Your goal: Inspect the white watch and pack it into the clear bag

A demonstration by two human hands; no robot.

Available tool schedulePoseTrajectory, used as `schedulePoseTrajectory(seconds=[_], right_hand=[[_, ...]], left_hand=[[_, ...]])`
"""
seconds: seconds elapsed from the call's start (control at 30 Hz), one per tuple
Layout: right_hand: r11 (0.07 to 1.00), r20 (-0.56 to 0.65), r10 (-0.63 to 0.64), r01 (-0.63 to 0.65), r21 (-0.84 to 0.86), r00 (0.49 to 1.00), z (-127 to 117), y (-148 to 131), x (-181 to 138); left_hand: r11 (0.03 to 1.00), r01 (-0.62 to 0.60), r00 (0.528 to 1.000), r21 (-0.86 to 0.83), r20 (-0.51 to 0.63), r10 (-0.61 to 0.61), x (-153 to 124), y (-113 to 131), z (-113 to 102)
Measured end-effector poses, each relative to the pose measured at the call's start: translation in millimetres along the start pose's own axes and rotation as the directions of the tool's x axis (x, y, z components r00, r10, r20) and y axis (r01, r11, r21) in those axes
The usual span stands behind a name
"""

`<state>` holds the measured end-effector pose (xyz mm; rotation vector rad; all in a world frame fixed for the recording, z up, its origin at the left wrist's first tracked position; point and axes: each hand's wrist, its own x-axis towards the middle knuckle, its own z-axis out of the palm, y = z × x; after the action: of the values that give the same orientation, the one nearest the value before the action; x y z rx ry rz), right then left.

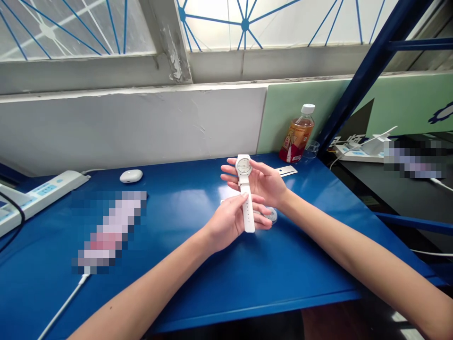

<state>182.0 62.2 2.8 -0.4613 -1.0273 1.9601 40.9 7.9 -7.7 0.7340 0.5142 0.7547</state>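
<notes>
I hold a white wristwatch [245, 189] upright over the blue table [177, 283], its round dial facing me at the top. My right hand [264, 182] cups the watch head, thumb and fingers closed round it. My left hand [226, 219] pinches the lower white strap between thumb and fingers. Under my hands lies a small round clear object [272, 215], partly hidden, and a bit of white shows beside my left thumb.
A white earbud case [131, 176] lies at the back left, beside a white power strip [38, 193]. A bottle of amber drink [297, 134], a clear cup [311, 149] and a small card [286, 171] stand at the back right. A white cable [63, 304] runs off the front left.
</notes>
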Motion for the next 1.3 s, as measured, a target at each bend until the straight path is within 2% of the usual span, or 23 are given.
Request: schedulePoseTrajectory(seconds=[0.17,0.3,0.7,1.03,1.3], right_hand=[[0.996,0.057,0.077,-0.073,-0.057,0.995,-3,-1,-10],[0.997,0.145,0.074,-0.073,-0.011,0.987,-5,0,-13],[0.994,0.102,0.065,-0.055,-0.091,0.993,-12,5,-11],[0.993,0.128,0.116,-0.114,-0.016,0.985,-8,2,-11],[0.995,0.144,0.097,-0.099,0.004,0.985,-8,2,-11]], left_hand=[[0.996,0.087,0.994,0.007,0.073,-0.087,-6,-5,2],[0.996,0.084,0.995,0.042,0.055,-0.086,-5,-9,3],[0.992,0.05,0.999,0.114,0.004,-0.051,-4,-11,-2],[0.986,0.043,0.995,0.16,-0.098,-0.027,-5,-10,1],[0.986,0.084,0.992,0.143,-0.11,-0.068,-5,-7,1]])
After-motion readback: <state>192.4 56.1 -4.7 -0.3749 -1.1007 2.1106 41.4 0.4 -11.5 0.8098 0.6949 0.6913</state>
